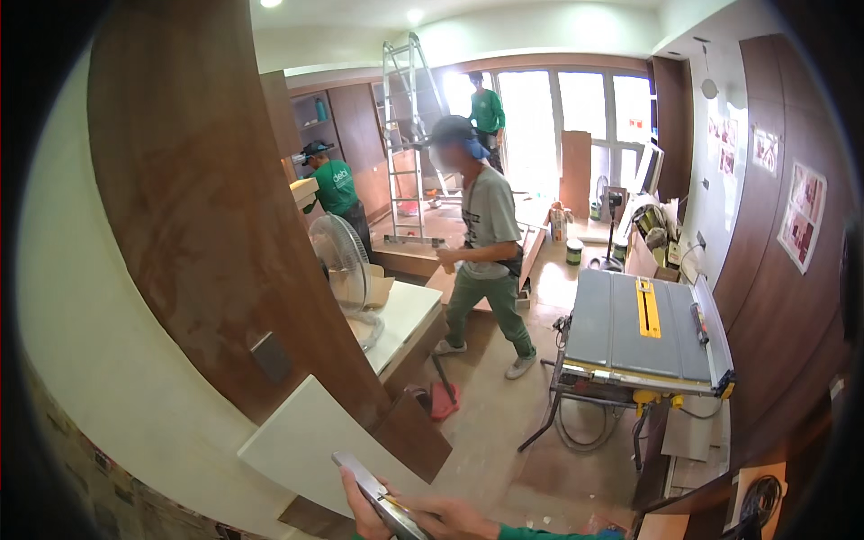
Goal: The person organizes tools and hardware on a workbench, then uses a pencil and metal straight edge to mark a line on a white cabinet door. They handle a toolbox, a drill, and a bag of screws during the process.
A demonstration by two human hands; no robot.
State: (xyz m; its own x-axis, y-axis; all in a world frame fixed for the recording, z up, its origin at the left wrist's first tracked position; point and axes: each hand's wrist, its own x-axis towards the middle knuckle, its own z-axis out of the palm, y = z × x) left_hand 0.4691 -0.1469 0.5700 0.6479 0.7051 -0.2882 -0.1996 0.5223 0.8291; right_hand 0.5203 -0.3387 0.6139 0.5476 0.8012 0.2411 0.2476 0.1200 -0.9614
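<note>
Low in the picture, my left hand (363, 513) is wrapped round a long grey metal tool (358, 477), which it holds tilted. The tool has a smooth rounded end and a small yellow part; its exact kind does not show. From the right, my right hand (452, 517) comes in with a green sleeve. Its fingers are drawn together against the tool's side near the yellow part. The lower end of the tool runs out of the picture. Just beyond my hands a white panel (315, 441) leans by the brown wall.
A table saw (603, 319) stands at the right on folding legs, cables under it. A person in grey (490, 225) is mid-floor. Two people in green (337, 189) are farther back, near a ladder (405, 162). At left are a fan (340, 265) and a red dustpan (445, 400).
</note>
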